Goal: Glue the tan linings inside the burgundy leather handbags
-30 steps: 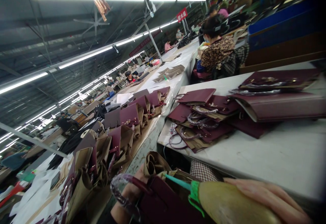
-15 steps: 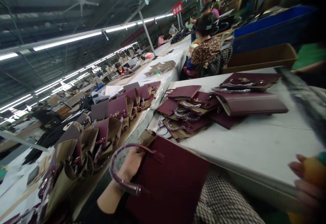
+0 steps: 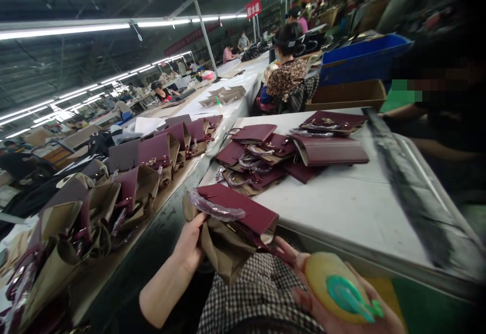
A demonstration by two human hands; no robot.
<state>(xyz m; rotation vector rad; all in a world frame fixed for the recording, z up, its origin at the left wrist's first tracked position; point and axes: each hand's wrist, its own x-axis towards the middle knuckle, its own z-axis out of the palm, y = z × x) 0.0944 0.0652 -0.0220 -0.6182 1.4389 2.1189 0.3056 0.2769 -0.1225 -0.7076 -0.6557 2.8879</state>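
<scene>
A burgundy handbag (image 3: 243, 211) with a plastic-wrapped handle and tan lining lies flat at the near edge of the white table (image 3: 353, 212), over my checked lap. My left hand (image 3: 189, 245) grips its left end, by the tan lining. My right hand (image 3: 322, 298) holds a yellow squeeze bottle (image 3: 336, 286) with a teal nozzle, its fingers reaching toward the bag's right corner.
A pile of burgundy bags (image 3: 281, 152) lies further back on the table. A conveyor line of open bags (image 3: 125, 182) runs along the left. A person in a leopard-print top (image 3: 286, 78) sits beyond. A blue bin (image 3: 360, 55) and cardboard box (image 3: 349, 93) stand behind; a blurred dark strip (image 3: 410, 187) crosses the right.
The bag went from upright in my lap to lying flat at the table edge. My right hand with the bottle came back toward the centre. The camera tilted down.
</scene>
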